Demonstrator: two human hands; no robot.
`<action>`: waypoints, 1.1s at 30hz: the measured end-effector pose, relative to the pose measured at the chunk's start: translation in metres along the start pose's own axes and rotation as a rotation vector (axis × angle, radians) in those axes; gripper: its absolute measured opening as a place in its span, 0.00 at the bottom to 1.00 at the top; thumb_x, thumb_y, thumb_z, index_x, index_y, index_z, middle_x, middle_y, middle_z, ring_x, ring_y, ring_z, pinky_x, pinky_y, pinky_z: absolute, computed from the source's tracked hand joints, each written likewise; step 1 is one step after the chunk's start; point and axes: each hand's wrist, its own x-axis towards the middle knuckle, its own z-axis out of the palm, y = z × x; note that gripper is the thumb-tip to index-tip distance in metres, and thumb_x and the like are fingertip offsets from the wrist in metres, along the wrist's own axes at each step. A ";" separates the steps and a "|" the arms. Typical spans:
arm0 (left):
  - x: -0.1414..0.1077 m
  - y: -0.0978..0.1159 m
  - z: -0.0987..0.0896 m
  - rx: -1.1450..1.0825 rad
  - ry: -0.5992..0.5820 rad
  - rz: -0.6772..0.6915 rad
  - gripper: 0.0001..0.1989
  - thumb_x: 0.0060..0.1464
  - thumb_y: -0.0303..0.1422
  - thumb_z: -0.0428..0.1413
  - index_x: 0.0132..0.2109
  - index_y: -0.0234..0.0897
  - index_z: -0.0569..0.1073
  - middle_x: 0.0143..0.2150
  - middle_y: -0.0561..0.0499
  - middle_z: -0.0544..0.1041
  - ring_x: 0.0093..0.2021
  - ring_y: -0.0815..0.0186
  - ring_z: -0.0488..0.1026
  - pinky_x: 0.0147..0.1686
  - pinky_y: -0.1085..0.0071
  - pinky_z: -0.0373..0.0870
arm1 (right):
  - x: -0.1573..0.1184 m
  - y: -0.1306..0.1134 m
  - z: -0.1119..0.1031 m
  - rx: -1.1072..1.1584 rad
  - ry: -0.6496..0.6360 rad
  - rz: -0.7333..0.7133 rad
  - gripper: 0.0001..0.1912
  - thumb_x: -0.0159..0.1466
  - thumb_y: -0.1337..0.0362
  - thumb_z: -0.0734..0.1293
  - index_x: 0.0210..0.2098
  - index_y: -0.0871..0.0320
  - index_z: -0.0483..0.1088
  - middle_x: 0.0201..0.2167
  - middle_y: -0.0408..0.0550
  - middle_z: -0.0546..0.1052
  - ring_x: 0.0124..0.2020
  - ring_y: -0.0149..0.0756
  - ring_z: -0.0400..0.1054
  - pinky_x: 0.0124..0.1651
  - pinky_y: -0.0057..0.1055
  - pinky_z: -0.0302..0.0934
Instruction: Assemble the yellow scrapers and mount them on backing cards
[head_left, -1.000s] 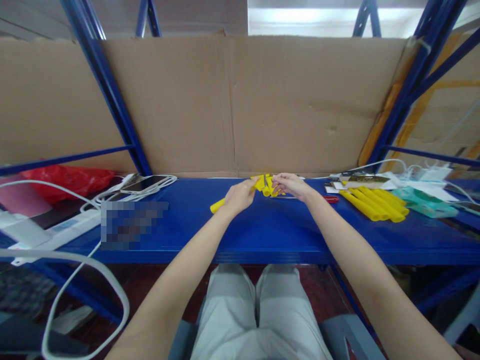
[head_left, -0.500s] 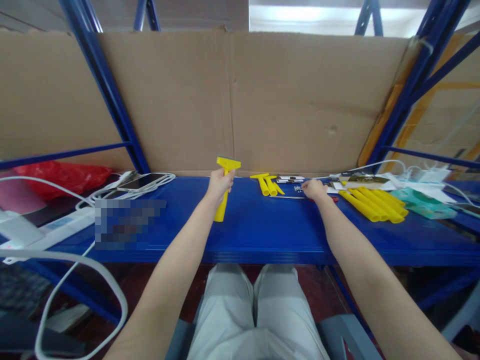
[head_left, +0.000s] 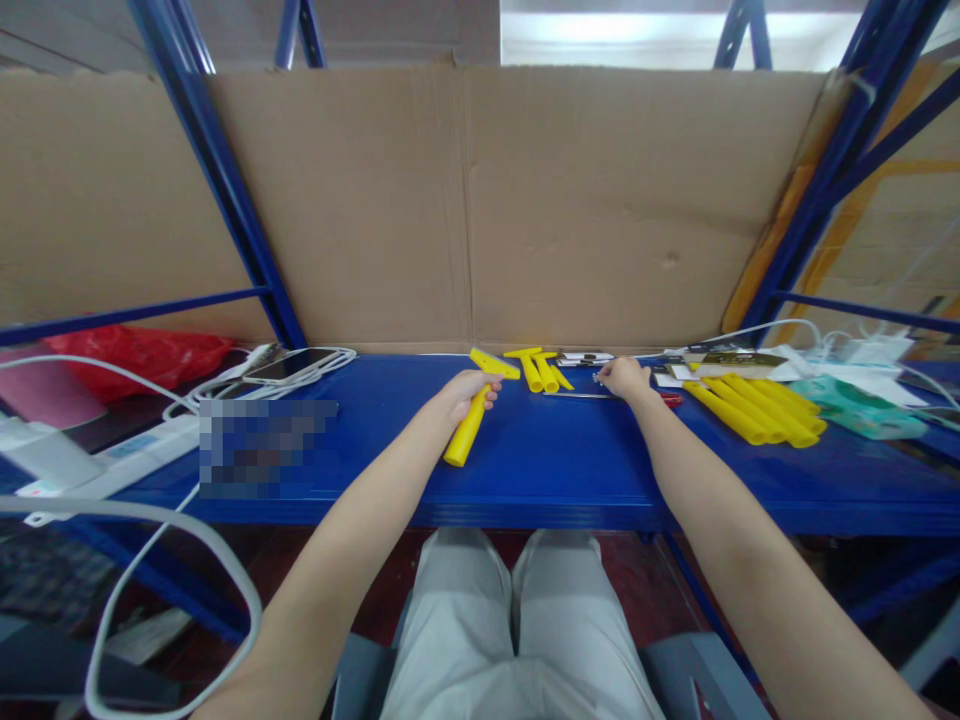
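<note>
My left hand (head_left: 474, 391) is wrapped round the handle of a yellow T-shaped scraper (head_left: 463, 438), whose wide head tilts to the right above the blue table (head_left: 555, 460). Over small metal pieces (head_left: 597, 378), the fingers of my right hand (head_left: 624, 378) are pinched together; what they hold, if anything, is too small to make out. Between the hands lie yellow T-shaped parts (head_left: 534, 370). A screwdriver with a red handle (head_left: 671, 399) and a thin shaft lies partly under my right hand.
Several yellow handles (head_left: 754, 410) and a green plastic bag (head_left: 859, 408) lie on the right. To the left are a phone (head_left: 292, 365), white cables, a power strip (head_left: 142, 450) and a red bag (head_left: 142, 360). Cardboard (head_left: 360, 210) stands behind the table.
My left hand has moved right and slightly nearer, and the scraper in it has turned so that its head leans right. My right hand stays over the small pieces with its fingers drawn slightly back.
</note>
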 end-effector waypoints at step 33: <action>-0.010 -0.001 0.009 0.059 -0.117 -0.010 0.09 0.55 0.18 0.49 0.29 0.33 0.63 0.15 0.58 0.63 0.12 0.77 0.57 0.11 0.81 0.50 | 0.005 -0.005 0.003 -0.009 -0.048 0.050 0.12 0.59 0.63 0.63 0.38 0.57 0.76 0.45 0.55 0.76 0.52 0.46 0.65 0.51 0.43 0.56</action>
